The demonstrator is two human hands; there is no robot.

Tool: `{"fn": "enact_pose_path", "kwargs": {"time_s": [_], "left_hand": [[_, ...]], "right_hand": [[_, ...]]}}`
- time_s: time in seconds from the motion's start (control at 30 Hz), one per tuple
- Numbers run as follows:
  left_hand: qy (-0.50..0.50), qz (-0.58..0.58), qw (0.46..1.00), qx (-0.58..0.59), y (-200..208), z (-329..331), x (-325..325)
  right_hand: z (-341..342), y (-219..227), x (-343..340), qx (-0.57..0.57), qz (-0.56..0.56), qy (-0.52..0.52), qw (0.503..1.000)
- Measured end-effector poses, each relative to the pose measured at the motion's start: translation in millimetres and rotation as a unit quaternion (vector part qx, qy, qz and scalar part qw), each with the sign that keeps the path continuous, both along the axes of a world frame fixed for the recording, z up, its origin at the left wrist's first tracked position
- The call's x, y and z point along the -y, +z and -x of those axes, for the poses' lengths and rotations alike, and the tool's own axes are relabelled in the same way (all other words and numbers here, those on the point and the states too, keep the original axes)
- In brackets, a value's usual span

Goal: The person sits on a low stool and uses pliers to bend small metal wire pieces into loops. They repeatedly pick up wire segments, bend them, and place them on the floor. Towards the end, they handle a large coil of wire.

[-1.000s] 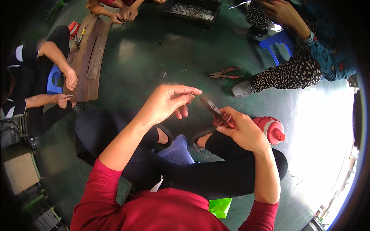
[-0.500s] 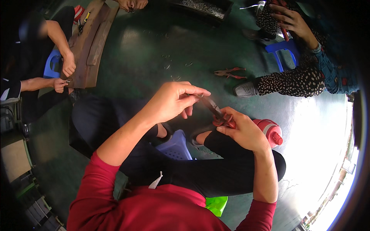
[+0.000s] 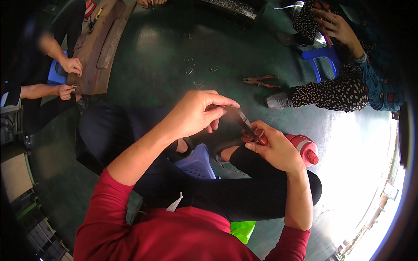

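My right hand [image 3: 278,150] is closed around the red handles of a pair of pliers [image 3: 247,125]. The jaws of the pliers point up and left, toward the fingertips of my left hand [image 3: 200,112]. Thumb and forefinger of that left hand are pinched together at the tip of the jaws. Whatever lies in this pinch is too small and hidden to make out. Both hands are held in the air above my knees and a blue plastic stool [image 3: 198,163].
Red-handled pliers [image 3: 261,81] and several thin metal rings [image 3: 198,85] lie on the green floor. A red jug [image 3: 305,150] stands right of my knee. Co-workers sit at a wooden bench [image 3: 93,61] on the left and on a blue stool [image 3: 322,56] at right. A dark tray [image 3: 235,9] is far off.
The pliers have tilted slightly and their jaws now sit a little apart from my left fingertips. The left co-worker's upper hand has moved over the bench. My view has shifted slightly.
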State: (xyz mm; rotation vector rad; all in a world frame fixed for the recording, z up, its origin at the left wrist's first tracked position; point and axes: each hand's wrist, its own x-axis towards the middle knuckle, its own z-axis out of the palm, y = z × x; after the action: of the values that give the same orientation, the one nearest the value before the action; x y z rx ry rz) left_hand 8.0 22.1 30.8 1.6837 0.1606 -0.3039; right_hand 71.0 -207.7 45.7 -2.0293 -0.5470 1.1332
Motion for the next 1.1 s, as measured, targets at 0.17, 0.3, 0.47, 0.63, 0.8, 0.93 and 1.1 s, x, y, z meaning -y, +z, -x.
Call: {"fn": "enact_pose_path", "kwargs": {"time_s": [0.17, 0.3, 0.47, 0.63, 0.8, 0.93, 1.1], "left_hand": [[-0.01, 0.026, 0.999, -0.016, 2, -1, -1], [-0.039, 0.063, 0.997, -0.03, 2, 1, -6], [-0.054, 0.067, 0.996, -0.001, -2, 6, -6], [-0.027, 0.009, 0.997, 0.071, -5, 11, -1], [0.016, 0.002, 0.997, 0.071, -3, 15, 5], [0.045, -0.012, 0.995, 0.09, -3, 17, 9], [0.056, -0.02, 0.995, 0.08, -4, 20, 12]], "right_hand": [[2, 5, -1, -0.009, 0.008, -0.017, 1.0], [2, 7, -2, 0.013, 0.052, -0.011, 0.998], [8, -4, -5, 0.003, 0.033, -0.041, 0.999], [9, -17, -8, 0.063, 0.018, -0.046, 0.997], [8, -19, -15, 0.124, 0.037, -0.044, 0.991], [8, -20, -20, 0.157, 0.037, -0.05, 0.986], [14, -30, -24, 0.201, 0.025, -0.077, 0.976]]}}
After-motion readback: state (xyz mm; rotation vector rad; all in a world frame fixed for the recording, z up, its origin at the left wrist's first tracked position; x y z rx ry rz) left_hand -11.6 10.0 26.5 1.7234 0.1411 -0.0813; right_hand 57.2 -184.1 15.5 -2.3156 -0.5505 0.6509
